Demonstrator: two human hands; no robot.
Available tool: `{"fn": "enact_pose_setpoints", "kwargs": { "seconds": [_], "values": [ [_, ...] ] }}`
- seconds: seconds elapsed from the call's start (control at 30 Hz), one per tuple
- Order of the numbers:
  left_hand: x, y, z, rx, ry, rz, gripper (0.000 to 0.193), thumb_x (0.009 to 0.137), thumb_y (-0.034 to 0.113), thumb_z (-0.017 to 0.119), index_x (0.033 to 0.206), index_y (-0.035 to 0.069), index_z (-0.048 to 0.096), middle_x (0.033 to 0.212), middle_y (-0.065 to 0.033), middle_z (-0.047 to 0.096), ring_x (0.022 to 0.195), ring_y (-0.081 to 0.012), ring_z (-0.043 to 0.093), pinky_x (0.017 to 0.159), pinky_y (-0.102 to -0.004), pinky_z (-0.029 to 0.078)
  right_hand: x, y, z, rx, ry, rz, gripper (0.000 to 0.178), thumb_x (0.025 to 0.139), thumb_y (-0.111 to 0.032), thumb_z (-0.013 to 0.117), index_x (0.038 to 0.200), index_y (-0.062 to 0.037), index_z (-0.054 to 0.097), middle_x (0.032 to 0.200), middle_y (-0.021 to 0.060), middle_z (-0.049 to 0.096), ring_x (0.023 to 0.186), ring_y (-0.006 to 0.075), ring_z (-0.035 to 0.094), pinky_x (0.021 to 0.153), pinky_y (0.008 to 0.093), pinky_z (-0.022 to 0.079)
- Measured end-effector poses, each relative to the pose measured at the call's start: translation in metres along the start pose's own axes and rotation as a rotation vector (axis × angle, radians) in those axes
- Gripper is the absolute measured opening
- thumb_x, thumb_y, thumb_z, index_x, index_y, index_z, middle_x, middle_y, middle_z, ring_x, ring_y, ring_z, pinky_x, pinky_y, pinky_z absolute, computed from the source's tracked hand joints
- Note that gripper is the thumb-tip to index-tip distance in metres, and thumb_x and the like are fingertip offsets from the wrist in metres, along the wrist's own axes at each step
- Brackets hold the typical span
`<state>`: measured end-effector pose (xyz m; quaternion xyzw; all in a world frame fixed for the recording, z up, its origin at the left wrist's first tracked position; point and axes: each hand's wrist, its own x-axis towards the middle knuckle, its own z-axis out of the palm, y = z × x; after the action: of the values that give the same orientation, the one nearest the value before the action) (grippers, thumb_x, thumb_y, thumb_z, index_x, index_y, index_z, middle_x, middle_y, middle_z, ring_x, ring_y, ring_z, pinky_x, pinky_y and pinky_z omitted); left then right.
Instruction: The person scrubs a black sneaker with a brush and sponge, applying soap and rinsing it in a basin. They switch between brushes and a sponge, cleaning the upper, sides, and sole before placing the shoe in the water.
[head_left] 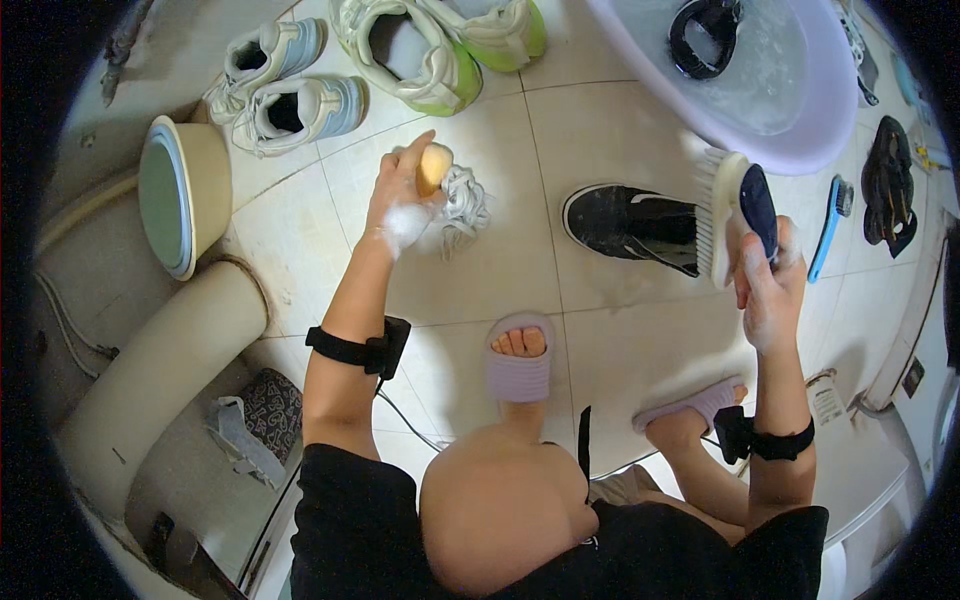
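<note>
My left hand [393,190], with suds over its wrist, grips a yellowish bar of soap [434,169]. Just beside the soap, a tangle of whitish shoelaces [464,205] lies close to the fingers; I cannot tell if they touch it. My right hand [770,295] is closed round a scrub brush [735,215] with white bristles and a dark blue and white back. The bristles are turned to the left, over the heel end of a black shoe [625,222] that rests on the tiles with its toe to the left. That shoe's heel is partly hidden by the brush.
At the upper right stands a lavender basin [640,62] of cloudy water with a black shoe [703,38] in it. A small blue brush [829,228] and a dark item [888,185] lie at the right. White-blue sneakers [300,118], white-green sneakers [425,65] and a cream bucket [207,185] stand upper left.
</note>
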<state>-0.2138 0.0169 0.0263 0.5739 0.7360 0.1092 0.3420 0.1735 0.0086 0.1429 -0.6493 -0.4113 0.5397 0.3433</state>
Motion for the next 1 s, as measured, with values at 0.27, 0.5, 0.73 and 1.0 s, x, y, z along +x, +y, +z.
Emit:
{"fn": "enact_pose_setpoints", "kwargs": {
  "seconds": [0.27, 0.5, 0.73, 1.0],
  "values": [
    [-0.005, 0.002, 0.008, 0.079, 0.216, -0.02, 0.063, 0.067, 0.004, 0.063, 0.125, 0.019, 0.043, 0.109, -0.016, 0.052, 0.095, -0.0366, 0.055, 0.085, -0.0395, 0.046, -0.001, -0.002, 0.017, -0.079, -0.032, 0.018, 0.02, 0.084, -0.018, 0.067, 0.086, -0.0074, 0.051, 0.062, -0.0053, 0.047, 0.048, 0.0019, 0.039, 0.043, 0.0187, 0.031],
    [-0.03, 0.017, -0.031, -1.941, -0.303, -0.257, 0.055, 0.077, 0.017, 0.057, 0.13, 0.012, 0.04, 0.106, -0.0132, 0.054, 0.078, -0.0225, 0.053, 0.068, -0.0357, 0.048, -0.003, -0.004, 0.025, -0.141, -0.025, 0.049, 0.022, 0.078, -0.016, 0.072, 0.089, -0.0038, 0.057, 0.072, -0.0025, 0.055, 0.06, 0.0053, 0.046, 0.053, 0.0211, 0.039],
    [-0.033, 0.103, 0.044, -1.963, -0.549, -0.34, 0.054, 0.089, 0.044, 0.052, 0.132, 0.015, 0.036, 0.103, -0.0111, 0.055, 0.089, -0.0201, 0.054, 0.075, -0.0351, 0.049, -0.014, -0.007, 0.053, -0.448, -0.148, -0.136, 0.043, 0.067, -0.034, 0.08, 0.082, -0.0002, 0.057, 0.065, 0.0134, 0.061, 0.058, 0.0248, 0.062, 0.055, 0.0341, 0.049],
    [-0.037, 0.155, 0.07, -1.646, -0.569, -0.363, 0.054, 0.093, 0.053, 0.036, 0.13, 0.014, 0.038, 0.107, -0.0044, 0.055, 0.099, -0.0166, 0.055, 0.082, -0.0292, 0.049, 0.007, -0.012, 0.075, -0.667, 0.022, -0.196, 0.063, 0.059, -0.058, 0.076, 0.078, -0.0019, 0.057, 0.065, 0.018, 0.06, 0.059, 0.0345, 0.062, 0.054, 0.0394, 0.05]
  ]
}}
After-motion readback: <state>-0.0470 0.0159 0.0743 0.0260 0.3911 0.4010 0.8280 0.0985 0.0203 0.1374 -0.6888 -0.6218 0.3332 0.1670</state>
